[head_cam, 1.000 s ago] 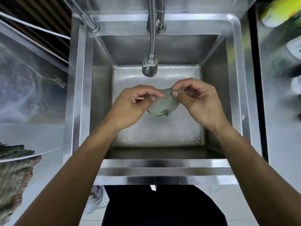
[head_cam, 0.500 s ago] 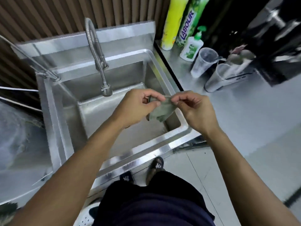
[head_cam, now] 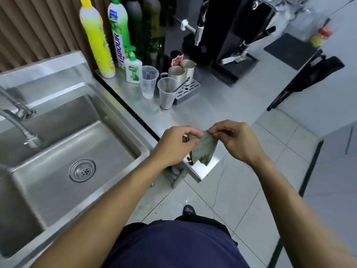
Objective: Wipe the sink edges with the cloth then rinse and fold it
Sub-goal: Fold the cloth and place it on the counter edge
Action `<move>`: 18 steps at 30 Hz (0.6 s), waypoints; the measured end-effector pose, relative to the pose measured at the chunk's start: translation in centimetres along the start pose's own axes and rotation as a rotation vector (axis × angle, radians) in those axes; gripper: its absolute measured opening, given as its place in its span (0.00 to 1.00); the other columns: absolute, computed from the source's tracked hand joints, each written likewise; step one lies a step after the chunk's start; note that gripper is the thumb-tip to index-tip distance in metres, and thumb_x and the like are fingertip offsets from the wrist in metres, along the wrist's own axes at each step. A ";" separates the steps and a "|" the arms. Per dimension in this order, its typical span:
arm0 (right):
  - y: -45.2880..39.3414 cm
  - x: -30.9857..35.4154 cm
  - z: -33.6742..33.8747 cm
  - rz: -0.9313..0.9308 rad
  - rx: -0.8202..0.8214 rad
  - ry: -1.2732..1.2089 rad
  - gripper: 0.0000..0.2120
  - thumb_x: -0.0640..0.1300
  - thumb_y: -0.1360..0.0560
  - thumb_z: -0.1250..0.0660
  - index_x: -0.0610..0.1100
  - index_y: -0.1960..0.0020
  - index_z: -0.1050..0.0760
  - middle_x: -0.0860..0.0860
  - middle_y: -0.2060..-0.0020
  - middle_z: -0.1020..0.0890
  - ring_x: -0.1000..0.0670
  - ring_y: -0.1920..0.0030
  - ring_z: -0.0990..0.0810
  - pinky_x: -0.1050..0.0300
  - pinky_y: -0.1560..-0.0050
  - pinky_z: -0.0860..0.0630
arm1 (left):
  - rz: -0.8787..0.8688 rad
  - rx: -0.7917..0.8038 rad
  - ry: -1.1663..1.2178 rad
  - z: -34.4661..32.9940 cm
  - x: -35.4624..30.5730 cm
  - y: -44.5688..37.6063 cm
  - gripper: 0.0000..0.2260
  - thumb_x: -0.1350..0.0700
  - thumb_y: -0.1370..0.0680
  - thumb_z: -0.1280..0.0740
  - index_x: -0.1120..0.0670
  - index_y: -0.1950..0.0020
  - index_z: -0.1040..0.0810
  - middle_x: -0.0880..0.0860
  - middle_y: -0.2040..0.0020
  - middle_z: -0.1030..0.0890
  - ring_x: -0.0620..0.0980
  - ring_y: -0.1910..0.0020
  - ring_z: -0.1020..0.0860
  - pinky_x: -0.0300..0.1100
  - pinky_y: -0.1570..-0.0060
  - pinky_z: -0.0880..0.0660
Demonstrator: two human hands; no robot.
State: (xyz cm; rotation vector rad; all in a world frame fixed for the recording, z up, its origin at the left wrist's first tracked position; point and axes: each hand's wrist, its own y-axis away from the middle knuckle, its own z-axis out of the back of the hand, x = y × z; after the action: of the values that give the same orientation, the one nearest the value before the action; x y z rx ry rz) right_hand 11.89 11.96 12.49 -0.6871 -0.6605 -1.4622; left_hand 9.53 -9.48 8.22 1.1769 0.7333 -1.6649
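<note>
Cloth (head_cam: 202, 149): grey-green, small, limp; held up by its top edge between both hands, lower part hanging loose; over the front corner of the counter (head_cam: 212, 113), to the right of the sink (head_cam: 119, 132), not over the basin.
Left hand (head_cam: 173, 146): fingers curled, thumb and fingertips pinching the cloth's upper left edge.
Right hand (head_cam: 235, 140): fingers bent, thumb and forefinger pinching the cloth's upper right corner; knuckles up.
Hands to each other: close, nearly touching at the fingertips, cloth between them.
Sink: steel, single basin, at left; round drain (head_cam: 82, 170) in the bottom; looks without standing water.
Tap (head_cam: 29, 138): flexible metal hose with spray head, hanging over the basin's left part; no water seen running.
Counter: steel, right of the sink, a dark seam between the two.
Back of counter: yellow bottle (head_cam: 96, 41) and green bottle (head_cam: 118, 31) upright against the wall, a small white pump bottle (head_cam: 133, 68) in front of them.
Cups: two clear plastic cups (head_cam: 148, 80), upright, just beside the pump bottle; the right one holds a thin utensil, kind unclear.
Jugs (head_cam: 182, 70): two metal ones, behind the cups, on a small drip tray.
Black machine (head_cam: 231, 35): further back on the counter, blurred.
Floor: pale tiles; a dark shoe tip (head_cam: 189, 209) below the hands.
Clothing: dark blue, at the bottom edge.
</note>
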 end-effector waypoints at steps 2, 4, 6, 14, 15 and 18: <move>-0.4 -2.7 1.6 -0.013 0.048 0.007 0.12 0.34 0.22 0.30 0.50 0.53 0.14 0.59 0.53 0.14 0.61 0.52 0.17 0.72 0.50 0.25 | 0.035 -0.024 0.039 -3.4 0.6 -0.7 0.08 0.53 0.22 0.28 0.39 0.48 0.15 0.45 0.58 0.14 0.55 0.62 0.18 0.48 0.58 0.19; -1.0 -5.3 2.5 -0.010 0.129 0.038 0.14 0.33 0.22 0.31 0.52 0.54 0.15 0.60 0.53 0.14 0.62 0.52 0.17 0.73 0.51 0.26 | 0.087 -0.069 0.068 -6.6 1.5 -1.0 0.09 0.54 0.22 0.27 0.40 0.48 0.15 0.40 0.54 0.14 0.48 0.63 0.18 0.44 0.58 0.18; -1.8 -7.7 2.6 -0.008 0.230 0.067 0.15 0.33 0.21 0.31 0.52 0.54 0.16 0.58 0.53 0.15 0.62 0.52 0.18 0.74 0.52 0.27 | 0.155 -0.121 0.097 -9.2 2.6 -0.9 0.08 0.54 0.22 0.27 0.40 0.48 0.14 0.36 0.55 0.15 0.42 0.65 0.19 0.39 0.61 0.22; -9.6 -11.3 -1.4 0.112 0.520 0.174 0.12 0.34 0.21 0.33 0.49 0.50 0.14 0.57 0.53 0.15 0.57 0.51 0.19 0.68 0.49 0.25 | 0.390 -0.418 0.162 -11.8 5.0 -2.6 0.08 0.56 0.21 0.28 0.41 0.50 0.15 0.55 0.60 0.14 0.66 0.65 0.19 0.56 0.61 0.19; -10.9 -11.1 -2.5 0.145 0.540 0.189 0.12 0.34 0.21 0.33 0.47 0.50 0.14 0.56 0.53 0.15 0.56 0.52 0.20 0.68 0.48 0.26 | 0.402 -0.459 0.131 -11.4 5.4 -3.0 0.09 0.56 0.21 0.28 0.41 0.50 0.15 0.52 0.64 0.15 0.61 0.70 0.21 0.49 0.67 0.21; -14.1 -10.2 -5.7 0.237 0.578 0.260 0.12 0.32 0.22 0.34 0.44 0.48 0.14 0.50 0.49 0.15 0.52 0.50 0.20 0.75 0.50 0.30 | 0.414 -0.517 -0.034 -9.6 6.8 -4.8 0.09 0.58 0.20 0.30 0.47 0.44 0.14 0.44 0.60 0.17 0.39 0.70 0.25 0.38 0.64 0.26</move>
State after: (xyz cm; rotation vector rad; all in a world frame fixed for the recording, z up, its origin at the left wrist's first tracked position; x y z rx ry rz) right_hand -2.39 14.38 1.28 -0.1156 -0.7250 -1.0430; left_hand 8.00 -1.77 -1.77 0.8537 0.7771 -1.0638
